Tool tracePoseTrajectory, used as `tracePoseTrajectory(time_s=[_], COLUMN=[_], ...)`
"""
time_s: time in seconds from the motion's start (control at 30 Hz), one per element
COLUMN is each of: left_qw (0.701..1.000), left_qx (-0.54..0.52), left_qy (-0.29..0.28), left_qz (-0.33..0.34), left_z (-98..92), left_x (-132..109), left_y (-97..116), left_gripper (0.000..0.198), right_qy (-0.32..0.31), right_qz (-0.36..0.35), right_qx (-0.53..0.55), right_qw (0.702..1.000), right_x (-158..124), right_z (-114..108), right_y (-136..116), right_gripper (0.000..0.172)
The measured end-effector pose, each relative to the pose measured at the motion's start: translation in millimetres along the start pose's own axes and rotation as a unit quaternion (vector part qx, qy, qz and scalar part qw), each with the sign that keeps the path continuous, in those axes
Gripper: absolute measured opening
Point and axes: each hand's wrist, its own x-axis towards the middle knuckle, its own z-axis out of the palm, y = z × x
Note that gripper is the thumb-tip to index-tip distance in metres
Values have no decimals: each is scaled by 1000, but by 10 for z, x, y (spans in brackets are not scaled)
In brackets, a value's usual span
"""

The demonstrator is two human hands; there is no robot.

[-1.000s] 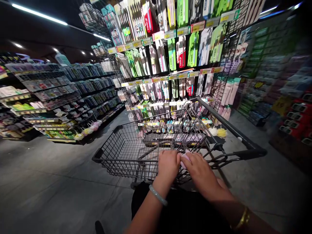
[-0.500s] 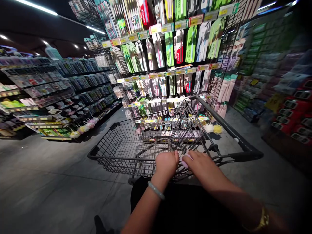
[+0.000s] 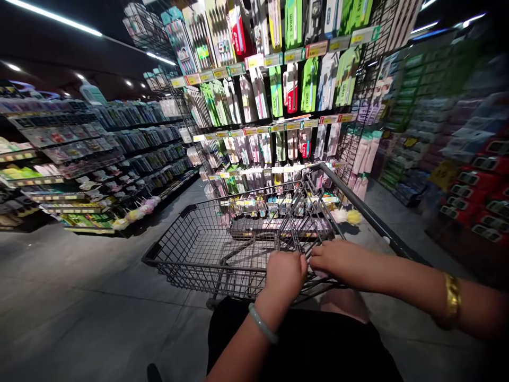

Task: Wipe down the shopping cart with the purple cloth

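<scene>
A black wire shopping cart stands side-on in front of me, its basket to the left and its handle to the right. My left hand, with a pale bangle on the wrist, is closed at the cart's near top rim, knuckles up. Just beside it, my right hand has its fingers curled down at the child-seat end of the cart. A small lilac patch shows under those fingers; what it belongs to is hidden. A gold bracelet circles the right forearm.
A tall rack of packaged toothbrushes rises behind the cart. Stocked shelves run along the left. More shelves with red boxes stand at the right, blurred. Grey floor surrounds the cart.
Both hands have shifted slightly right in view. My right forearm has swung to a flatter angle from the right, and less of the lilac thing shows under that hand.
</scene>
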Motion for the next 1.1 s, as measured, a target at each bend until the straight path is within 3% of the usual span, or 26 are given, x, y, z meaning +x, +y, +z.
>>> tracePoseTrajectory(time_s=[0.1,0.23,0.3,0.4,0.5,0.6,0.7,0.83,0.93,1.0,1.1], left_qw=[999,1000,1000,998,998,999,998,999,999,999,1000], left_qx=[-21,-4,3,8,12,9,6,20,23,18,7], left_qy=[-20,-23,-29,-62,-62,-49,-57,-39,-29,-26,-24], left_qz=[-16,5,10,22,16,-11,-19,-12,-16,-19,-15], left_z=[87,174,170,150,162,184,186,185,184,175,160], left_x=[97,187,223,263,272,258,237,182,133,107,76], left_y=[141,195,192,187,190,199,203,183,158,145,118], left_gripper=[43,49,52,50,52,55,54,53,52,50,49], right_qy=[-59,-70,-64,-54,-7,28,74,187,198,236,321], right_qz=[-7,77,90,30,35,133,195,207,229,273,343], right_qx=[-13,-61,-61,-36,-55,-65,-8,46,39,48,104], right_qw=[998,993,992,997,998,989,978,959,952,931,877], right_x=[108,258,239,103,-110,-422,-789,-1101,-1162,-1181,-1239], right_z=[41,-78,-109,-119,-198,-357,-450,-323,-181,-126,-91], right_y=[138,415,415,238,165,329,404,95,-46,10,133], right_gripper=[11,12,12,10,12,11,13,30,44,48,47])
